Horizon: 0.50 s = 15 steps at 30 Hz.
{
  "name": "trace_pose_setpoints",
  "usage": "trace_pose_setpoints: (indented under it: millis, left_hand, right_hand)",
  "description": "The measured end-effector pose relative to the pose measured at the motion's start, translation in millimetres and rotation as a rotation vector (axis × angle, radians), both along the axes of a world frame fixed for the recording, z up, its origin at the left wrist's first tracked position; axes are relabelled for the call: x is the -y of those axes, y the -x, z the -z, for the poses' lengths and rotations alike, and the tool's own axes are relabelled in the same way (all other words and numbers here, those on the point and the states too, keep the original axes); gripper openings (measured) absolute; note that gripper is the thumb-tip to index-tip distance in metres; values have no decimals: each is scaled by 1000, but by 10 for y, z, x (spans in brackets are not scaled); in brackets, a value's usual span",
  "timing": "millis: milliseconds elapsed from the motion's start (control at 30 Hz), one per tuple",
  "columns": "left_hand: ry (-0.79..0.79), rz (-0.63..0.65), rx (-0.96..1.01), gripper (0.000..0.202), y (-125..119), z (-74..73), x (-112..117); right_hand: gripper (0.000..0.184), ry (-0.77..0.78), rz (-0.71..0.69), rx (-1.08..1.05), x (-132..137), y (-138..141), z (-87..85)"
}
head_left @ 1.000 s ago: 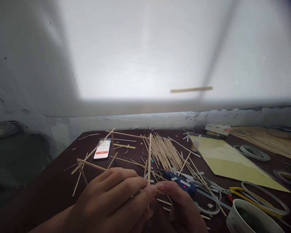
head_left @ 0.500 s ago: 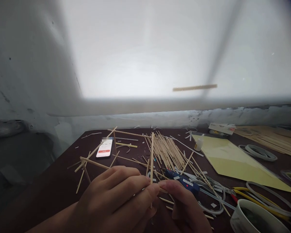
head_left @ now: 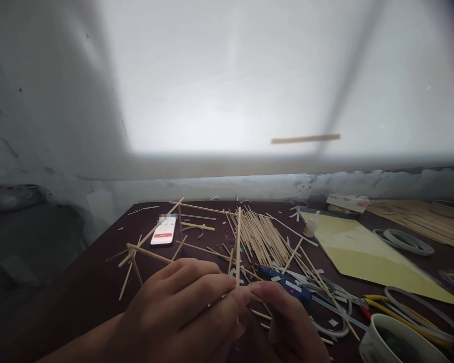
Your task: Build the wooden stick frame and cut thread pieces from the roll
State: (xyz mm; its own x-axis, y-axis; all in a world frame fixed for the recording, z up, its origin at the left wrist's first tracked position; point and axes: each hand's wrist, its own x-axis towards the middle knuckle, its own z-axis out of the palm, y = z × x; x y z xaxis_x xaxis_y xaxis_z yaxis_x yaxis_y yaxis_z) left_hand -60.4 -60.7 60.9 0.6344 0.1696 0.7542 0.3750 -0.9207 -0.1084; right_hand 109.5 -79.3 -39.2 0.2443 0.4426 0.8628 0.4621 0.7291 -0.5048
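A frame of thin wooden sticks (head_left: 151, 253), joined at its corners, stands on the dark table and reaches toward me. My left hand (head_left: 185, 307) is closed around its near corner, thumb and fingers pinched together. One stick (head_left: 238, 242) of the frame runs away from the fingertips toward the back. From the other side, my right hand (head_left: 293, 315) pinches the same corner between thumb and finger, close against the left thumb. The exact joint is mostly hidden behind the fingers. Just beyond the right hand lies a blue tool (head_left: 298, 291) with a small red light.
A pile of loose sticks (head_left: 261, 237) lies behind the hands. A lit phone (head_left: 162, 233) is within the frame's outline. To the right are a small bottle (head_left: 310, 226), a yellow sheet (head_left: 363, 252), coiled strips (head_left: 408, 241), yellow-handled pliers (head_left: 382, 301) and a white cup (head_left: 373, 335).
The whole view has shifted very slightly. Both hands keep the same grip on the frame's corner, and the phone's displayed digits differ.
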Motion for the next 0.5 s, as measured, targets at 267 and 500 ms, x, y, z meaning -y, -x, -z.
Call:
trace_pose_setpoints:
  millis: [267,500]
  left_hand:
    - [3,33,-21,26,26,-14,6]
    - [6,7,-37,25,18,-44,-27]
  right_hand:
    - [35,-2,-79,183,23,-219,-73]
    - [33,4,-82,136,1,-198,-115]
